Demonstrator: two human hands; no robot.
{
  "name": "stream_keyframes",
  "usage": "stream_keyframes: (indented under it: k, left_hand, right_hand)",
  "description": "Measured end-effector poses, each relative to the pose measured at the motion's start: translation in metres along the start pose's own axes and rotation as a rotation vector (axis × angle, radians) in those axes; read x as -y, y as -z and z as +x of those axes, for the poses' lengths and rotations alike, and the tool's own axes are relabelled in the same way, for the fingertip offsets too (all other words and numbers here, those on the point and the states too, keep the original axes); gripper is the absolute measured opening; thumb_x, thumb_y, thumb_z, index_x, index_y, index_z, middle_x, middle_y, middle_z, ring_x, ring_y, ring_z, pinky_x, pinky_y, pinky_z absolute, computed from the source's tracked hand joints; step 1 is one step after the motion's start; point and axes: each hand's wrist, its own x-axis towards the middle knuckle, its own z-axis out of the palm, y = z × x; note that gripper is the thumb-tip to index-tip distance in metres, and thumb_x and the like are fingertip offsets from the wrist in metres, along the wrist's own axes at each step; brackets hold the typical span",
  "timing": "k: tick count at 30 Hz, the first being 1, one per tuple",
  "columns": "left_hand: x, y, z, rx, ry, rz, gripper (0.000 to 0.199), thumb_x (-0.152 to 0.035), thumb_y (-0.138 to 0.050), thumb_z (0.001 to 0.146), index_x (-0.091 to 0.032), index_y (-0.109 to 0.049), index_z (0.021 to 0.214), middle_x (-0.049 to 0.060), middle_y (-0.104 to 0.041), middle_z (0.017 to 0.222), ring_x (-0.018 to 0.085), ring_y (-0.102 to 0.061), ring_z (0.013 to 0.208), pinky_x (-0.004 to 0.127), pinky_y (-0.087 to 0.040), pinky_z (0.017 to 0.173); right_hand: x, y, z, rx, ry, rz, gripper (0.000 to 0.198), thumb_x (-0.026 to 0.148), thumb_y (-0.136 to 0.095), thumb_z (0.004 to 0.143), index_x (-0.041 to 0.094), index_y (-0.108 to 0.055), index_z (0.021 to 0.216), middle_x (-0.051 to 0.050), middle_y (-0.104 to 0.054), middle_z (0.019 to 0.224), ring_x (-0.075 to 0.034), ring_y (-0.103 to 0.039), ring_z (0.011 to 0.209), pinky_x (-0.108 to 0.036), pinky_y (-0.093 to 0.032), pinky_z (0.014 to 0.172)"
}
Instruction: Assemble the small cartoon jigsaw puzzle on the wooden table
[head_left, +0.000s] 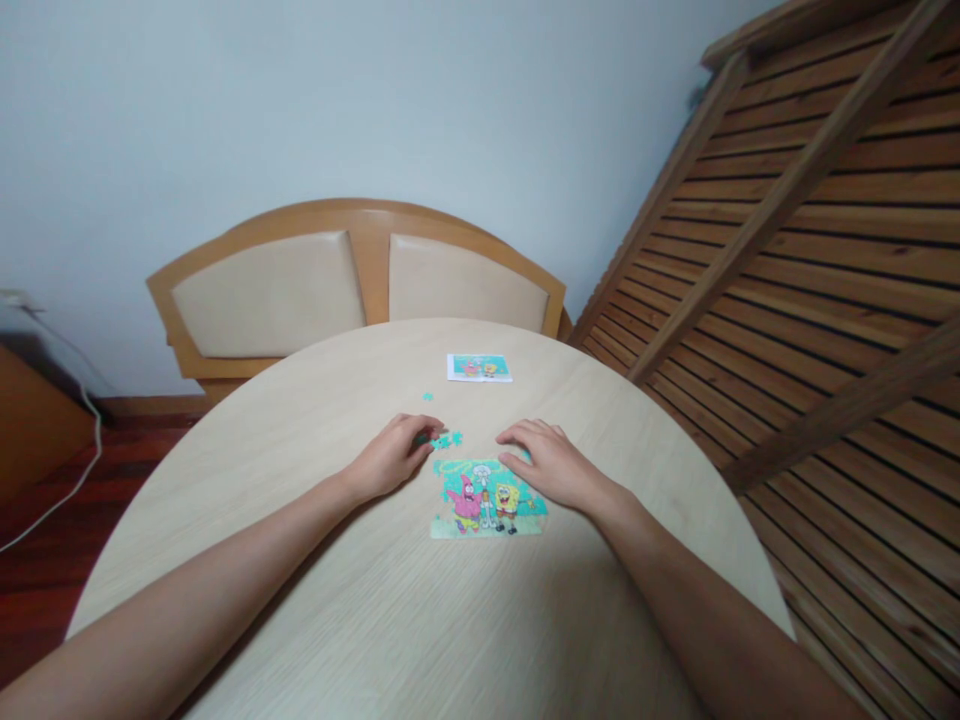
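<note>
A mostly assembled jigsaw puzzle [487, 505] with cartoon figures on a teal ground lies flat on the table in front of me. My left hand [394, 455] is at its upper left, fingers curved and thumb apart, around the near end of a small cluster of loose teal puzzle pieces [447, 440]. Whether its fingertips touch a piece is too small to tell. Over the puzzle's upper right corner rests my right hand [551, 460], its thumb and fingers apart with nothing seen between them. That hand partly hides the corner beneath.
Farther back on the round wooden table [360, 600] lies a picture card [480, 368] showing similar figures. A single teal piece [427, 397] sits apart from the cluster. Behind stands a padded headboard [367, 260]; a slatted wooden frame [795, 240] leans at the right.
</note>
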Motion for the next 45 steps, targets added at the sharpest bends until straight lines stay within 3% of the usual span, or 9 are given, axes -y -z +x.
stream_keyframes:
  k: [11,17,21,26,30,34,37,41,45]
  left_hand:
    - [-0.013,0.004,-0.003,-0.026,0.128,-0.187,0.029,-0.025,-0.053,0.088,-0.014,-0.058,0.114,0.005,-0.068,0.094,0.017,-0.066,0.083,0.032,-0.054,0.079]
    - [-0.019,0.002,-0.004,-0.135,0.149,-0.377,0.028,-0.024,-0.057,0.089,-0.014,-0.056,0.114,0.006,-0.069,0.091,0.017,-0.067,0.087,0.035,-0.055,0.086]
    - [-0.035,-0.002,-0.007,-0.106,0.177,-0.570,0.034,-0.023,-0.062,0.085,-0.016,-0.051,0.117,0.009,-0.069,0.098,0.018,-0.069,0.088,0.037,-0.058,0.085]
    - [-0.055,-0.010,-0.013,-0.078,0.221,-0.706,0.042,-0.025,-0.068,0.080,-0.018,-0.052,0.117,0.008,-0.064,0.110,0.013,-0.067,0.075,0.033,-0.059,0.076]
    - [-0.062,-0.012,-0.016,-0.059,0.209,-0.682,0.042,-0.029,-0.068,0.083,-0.018,-0.051,0.119,0.008,-0.065,0.109,0.014,-0.068,0.076,0.032,-0.059,0.074]
    - [-0.067,0.000,-0.019,0.001,0.020,-0.345,0.023,-0.031,-0.061,0.093,-0.018,-0.059,0.111,0.008,-0.068,0.105,0.021,-0.067,0.095,0.039,-0.056,0.088]
    - [-0.071,0.011,-0.020,0.171,-0.250,-0.123,0.019,-0.031,-0.055,0.098,-0.021,-0.063,0.113,0.009,-0.069,0.111,0.022,-0.065,0.106,0.040,-0.052,0.097]
    - [-0.071,0.014,-0.023,0.321,-0.506,-0.061,0.028,-0.030,-0.054,0.098,-0.023,-0.062,0.124,0.010,-0.068,0.123,0.024,-0.062,0.119,0.041,-0.050,0.105]
    - [-0.073,0.012,-0.026,0.399,-0.579,-0.018,0.032,-0.032,-0.057,0.095,-0.022,-0.063,0.126,0.012,-0.065,0.130,0.026,-0.061,0.122,0.043,-0.050,0.106]
  right_hand:
    - [0.000,0.000,-0.001,-0.007,0.011,-0.001,0.019,0.031,-0.062,0.095,0.021,-0.067,0.111,-0.008,-0.070,0.115,-0.025,-0.060,0.110,-0.041,-0.039,0.094]
    - [0.006,-0.001,0.000,-0.025,0.027,0.035,0.018,0.029,-0.062,0.094,0.021,-0.068,0.109,-0.008,-0.071,0.113,-0.025,-0.061,0.109,-0.041,-0.041,0.094]
    - [0.024,-0.001,0.003,-0.056,0.042,0.185,0.016,0.023,-0.065,0.092,0.021,-0.068,0.107,-0.006,-0.073,0.109,-0.022,-0.065,0.103,-0.038,-0.045,0.093]
    - [0.052,-0.004,0.003,-0.041,0.037,0.473,0.021,0.024,-0.068,0.089,0.021,-0.070,0.110,-0.005,-0.074,0.108,-0.019,-0.068,0.095,-0.032,-0.052,0.087]
    - [0.059,-0.003,0.002,0.019,0.019,0.631,0.023,0.024,-0.065,0.091,0.022,-0.071,0.113,-0.005,-0.075,0.106,-0.018,-0.070,0.092,-0.030,-0.054,0.085]
    - [0.042,0.003,0.003,-0.033,0.006,0.609,0.020,0.023,-0.059,0.091,0.021,-0.074,0.105,-0.005,-0.076,0.106,-0.020,-0.068,0.099,-0.034,-0.052,0.091]
    - [0.022,0.006,0.006,-0.122,-0.118,0.595,0.016,0.026,-0.062,0.088,0.018,-0.073,0.096,-0.007,-0.076,0.093,-0.020,-0.069,0.088,-0.035,-0.053,0.083]
    - [0.006,0.002,0.008,-0.149,-0.213,0.623,0.016,0.031,-0.067,0.084,0.016,-0.069,0.089,-0.006,-0.073,0.083,-0.019,-0.068,0.078,-0.033,-0.054,0.076]
    - [0.004,0.000,0.007,-0.124,-0.201,0.586,0.019,0.029,-0.064,0.086,0.016,-0.071,0.096,-0.005,-0.073,0.084,-0.018,-0.066,0.079,-0.032,-0.053,0.075]
